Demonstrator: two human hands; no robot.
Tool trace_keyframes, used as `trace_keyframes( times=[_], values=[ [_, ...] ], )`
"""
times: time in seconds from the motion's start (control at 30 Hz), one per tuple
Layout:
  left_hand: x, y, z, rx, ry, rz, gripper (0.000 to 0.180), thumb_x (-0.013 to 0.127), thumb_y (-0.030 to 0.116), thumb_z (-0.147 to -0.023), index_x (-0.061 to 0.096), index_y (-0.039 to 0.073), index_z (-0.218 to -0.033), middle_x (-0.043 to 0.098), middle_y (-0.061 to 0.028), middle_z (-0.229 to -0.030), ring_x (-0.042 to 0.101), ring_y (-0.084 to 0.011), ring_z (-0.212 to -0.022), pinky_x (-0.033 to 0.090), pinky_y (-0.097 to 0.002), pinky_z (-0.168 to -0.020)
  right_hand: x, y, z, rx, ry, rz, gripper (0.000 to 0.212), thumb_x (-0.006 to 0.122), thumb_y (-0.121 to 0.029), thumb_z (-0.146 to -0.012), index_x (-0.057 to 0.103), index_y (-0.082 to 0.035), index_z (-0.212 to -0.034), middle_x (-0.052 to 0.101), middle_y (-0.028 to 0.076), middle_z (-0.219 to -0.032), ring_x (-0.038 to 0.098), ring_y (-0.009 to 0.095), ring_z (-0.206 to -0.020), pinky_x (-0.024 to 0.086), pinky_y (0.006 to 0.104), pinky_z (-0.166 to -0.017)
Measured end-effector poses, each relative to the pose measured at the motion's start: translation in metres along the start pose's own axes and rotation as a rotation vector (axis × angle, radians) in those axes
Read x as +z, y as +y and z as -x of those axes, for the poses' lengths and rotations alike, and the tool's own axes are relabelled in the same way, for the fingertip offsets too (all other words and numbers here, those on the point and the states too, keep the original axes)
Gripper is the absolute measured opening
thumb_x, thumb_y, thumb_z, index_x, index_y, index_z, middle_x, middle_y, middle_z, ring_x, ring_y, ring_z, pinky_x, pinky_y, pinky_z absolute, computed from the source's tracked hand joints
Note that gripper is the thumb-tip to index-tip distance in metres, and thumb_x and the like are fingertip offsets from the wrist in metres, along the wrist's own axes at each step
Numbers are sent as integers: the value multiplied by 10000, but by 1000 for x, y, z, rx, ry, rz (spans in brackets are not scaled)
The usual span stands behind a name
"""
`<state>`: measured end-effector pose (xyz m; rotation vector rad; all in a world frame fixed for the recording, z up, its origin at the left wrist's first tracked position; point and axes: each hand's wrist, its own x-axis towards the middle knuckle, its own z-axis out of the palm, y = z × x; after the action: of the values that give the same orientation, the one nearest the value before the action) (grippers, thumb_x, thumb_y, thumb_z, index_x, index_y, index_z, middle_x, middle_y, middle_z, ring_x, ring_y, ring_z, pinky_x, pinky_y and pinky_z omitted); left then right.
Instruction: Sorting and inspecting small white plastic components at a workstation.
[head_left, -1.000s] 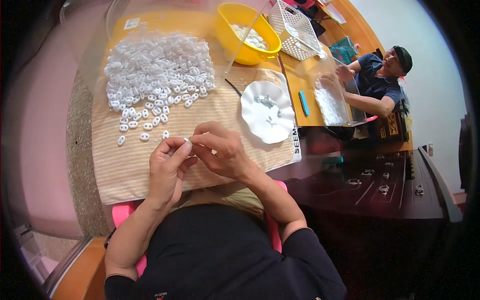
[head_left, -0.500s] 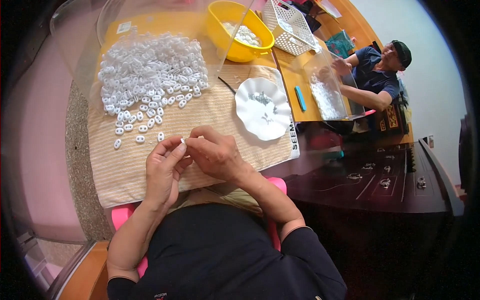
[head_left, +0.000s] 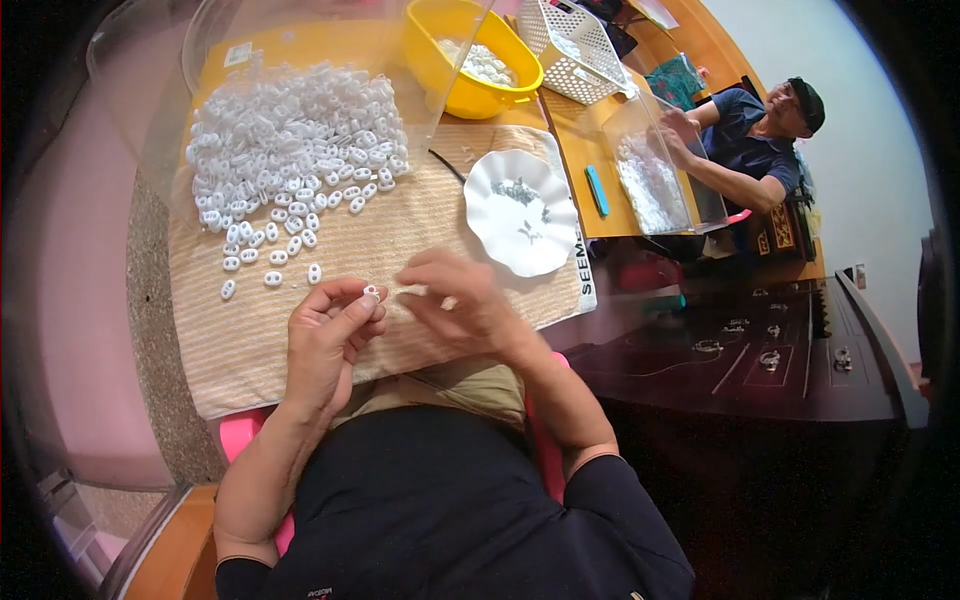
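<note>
Between thumb and forefinger my left hand [head_left: 330, 325] pinches a small white two-hole plastic piece [head_left: 372, 292], which looks like a cord lock. My right hand [head_left: 460, 300] is just to its right, apart from the piece and smeared by motion; its fingers look spread, with nothing visible in them. Beyond my hands lies a big heap of similar white two-hole pieces [head_left: 300, 150], with several strays on the striped towel [head_left: 390, 235] nearer to me. To the right, a wavy-edged white plate [head_left: 490, 235] holds tiny dark grey bits.
A clear plastic bin [head_left: 440, 90] stands around the heap. Behind are a yellow basin [head_left: 425, 60] and a white perforated basket [head_left: 580, 80], both holding white pieces. A teal tool [head_left: 597, 190] lies on the table. At right, a co-worker [head_left: 745, 140] reaches into another clear bin [head_left: 655, 190].
My right hand has let go of the white piece and moved right, its fingers opening. My left hand keeps the piece, now more exposed. The view has shifted slightly.
</note>
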<state>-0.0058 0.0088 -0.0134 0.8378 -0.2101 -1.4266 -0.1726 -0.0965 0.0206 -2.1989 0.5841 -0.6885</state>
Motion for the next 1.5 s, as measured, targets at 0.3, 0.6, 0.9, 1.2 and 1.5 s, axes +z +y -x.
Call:
trace_keyframes(
  times=[0.3,0.6,0.9,1.2,1.5],
  values=[
    [9,0,4,-63,-7,-47,216,657,25,-865,603,15,-1074,671,-121,-1005,654,-132,-803,573,-253,-726,-114,51,30,283,168,775,216,667,-34,-784,662,-27,-999,679,121,-846,660,270,-727,512,346,-664],
    [5,-3,1,-75,5,-50,194,662,25,-861,604,13,-1045,672,-125,-994,651,-129,-782,566,-246,-709,-129,65,23,421,-39,852,262,626,-68,-779,647,-48,-1039,682,115,-883,651,316,-831,497,395,-770],
    [4,-5,0,-92,9,-41,189,660,14,-858,605,13,-1039,671,-133,-999,652,-131,-780,570,-247,-701,-129,66,10,543,-209,939,249,557,-94,-793,656,-42,-1015,678,193,-921,647,355,-916,490,438,-833],
    [4,-4,1,-99,25,-38,155,642,-8,-863,613,-1,-1016,675,-133,-981,648,-123,-795,561,-241,-730,-126,75,25,347,48,758,178,630,-66,-735,690,-4,-891,667,158,-794,653,292,-727,505,360,-683],
    [3,-6,-2,-115,-3,-35,167,641,-3,-867,615,0,-1031,671,-132,-1004,646,-132,-810,570,-262,-736,-89,54,27,389,204,8,90,652,-27,-876,664,25,-948,633,4,-731,574,57,-670,471,215,-608]
  ],
)
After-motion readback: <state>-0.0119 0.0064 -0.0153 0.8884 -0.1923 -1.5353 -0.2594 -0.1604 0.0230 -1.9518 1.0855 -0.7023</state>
